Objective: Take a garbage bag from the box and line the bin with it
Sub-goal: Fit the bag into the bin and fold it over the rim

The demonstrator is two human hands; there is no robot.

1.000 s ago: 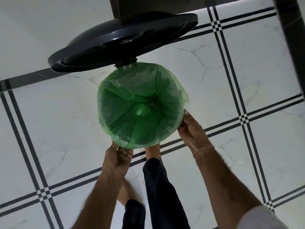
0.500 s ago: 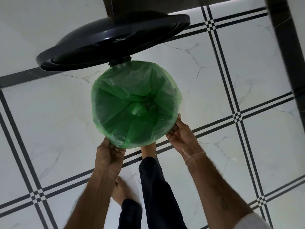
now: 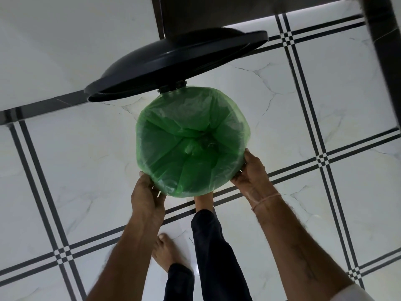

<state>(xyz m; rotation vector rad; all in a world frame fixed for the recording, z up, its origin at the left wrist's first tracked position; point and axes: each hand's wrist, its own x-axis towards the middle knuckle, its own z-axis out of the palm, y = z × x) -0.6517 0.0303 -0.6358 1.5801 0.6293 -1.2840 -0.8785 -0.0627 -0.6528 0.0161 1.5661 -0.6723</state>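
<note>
Lining looked nearly done in the head view, the only view given. Green bag [image 3: 193,142] sat inside the bin w/ its mouth folded out over the rim all round; the bin itself was hidden under the plastic, so no bare rim showed. Bag bottom bunched to a knot at the centre, some slack folds up the walls. Black lid [image 3: 175,61] stood tipped open behind the bin, a foot [image 3: 204,199] at the bin's near base, prob. on a pedal, though that was hidden. Box wasn't in view.

Left hand [image 3: 147,198] was at the near-left edge, fingers curled shut on the bag's overhang; right hand [image 3: 249,172] at the near-right edge, likewise closed on the film below the rim. So the bag lay just ahead of and between both grips, touching each.

Left to do, by my read: tug the overhang snug, let go, drop the lid.
</note>
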